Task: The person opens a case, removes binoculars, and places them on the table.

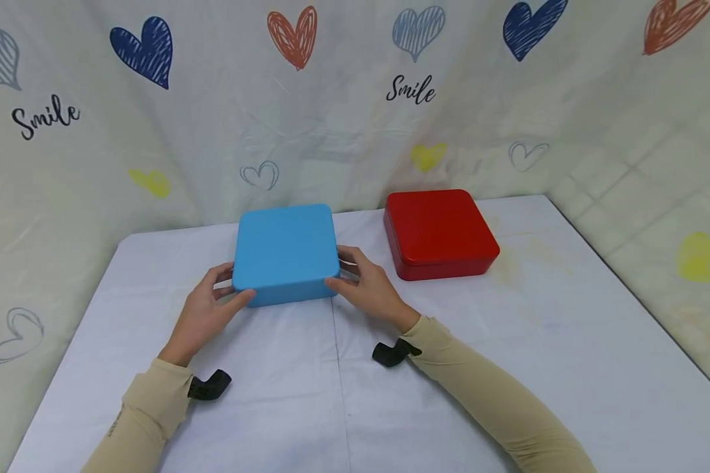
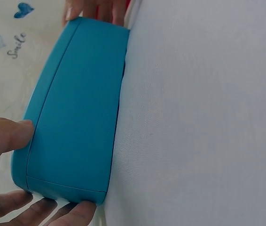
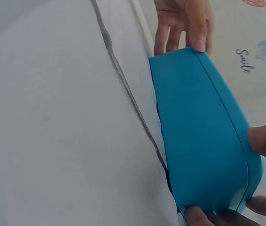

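Observation:
A blue lidded box [image 1: 286, 249] with rounded corners lies flat, lid up, on the white-covered table. My left hand [image 1: 202, 316] holds its near left corner, thumb on the front and the other fingers along the left side. At the opposite corner, my right hand [image 1: 377, 294] grips the box the same way, with its thumb on the front face. Both wrist views show the lid seam running along the blue box [image 2: 76, 108]. In the right wrist view, the fingertips reach around the end of the box [image 3: 199, 127].
A closed red box [image 1: 440, 230] sits to the right of the blue one, near the back edge. White cloth [image 1: 343, 407] with a crease covers the table. Behind it hangs a pale curtain [image 1: 343, 118] printed with hearts and "Smile". Black mounts [image 1: 210, 385] stick out at both wrists.

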Tool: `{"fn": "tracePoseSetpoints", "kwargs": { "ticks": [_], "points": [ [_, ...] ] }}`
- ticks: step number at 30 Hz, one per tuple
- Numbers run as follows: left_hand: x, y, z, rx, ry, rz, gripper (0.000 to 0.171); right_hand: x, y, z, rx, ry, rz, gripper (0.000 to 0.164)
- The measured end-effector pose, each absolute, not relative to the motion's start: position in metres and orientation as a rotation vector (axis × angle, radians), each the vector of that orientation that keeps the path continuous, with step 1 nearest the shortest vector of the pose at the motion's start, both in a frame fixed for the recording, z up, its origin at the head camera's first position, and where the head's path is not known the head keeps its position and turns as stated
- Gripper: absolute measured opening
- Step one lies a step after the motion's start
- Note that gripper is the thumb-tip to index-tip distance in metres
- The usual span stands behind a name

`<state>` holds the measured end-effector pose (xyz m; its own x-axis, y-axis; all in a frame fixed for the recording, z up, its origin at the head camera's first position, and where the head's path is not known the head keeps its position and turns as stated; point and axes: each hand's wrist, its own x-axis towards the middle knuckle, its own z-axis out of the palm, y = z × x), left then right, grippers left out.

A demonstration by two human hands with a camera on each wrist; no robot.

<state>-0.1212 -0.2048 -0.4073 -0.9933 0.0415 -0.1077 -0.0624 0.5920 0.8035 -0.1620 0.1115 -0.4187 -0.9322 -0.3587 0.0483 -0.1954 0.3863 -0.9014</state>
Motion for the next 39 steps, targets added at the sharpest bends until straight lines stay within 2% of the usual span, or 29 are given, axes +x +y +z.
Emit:
{"fn": "tracePoseSetpoints", "kwargs": {
  "ticks": [39],
  "points": [
    [-0.085, -0.215, -0.403, -0.017, 2.724, 1.303, 0.091, -0.134, 0.104, -0.419, -0.516, 2.403, -1.595, 0.069]
  ]
}}
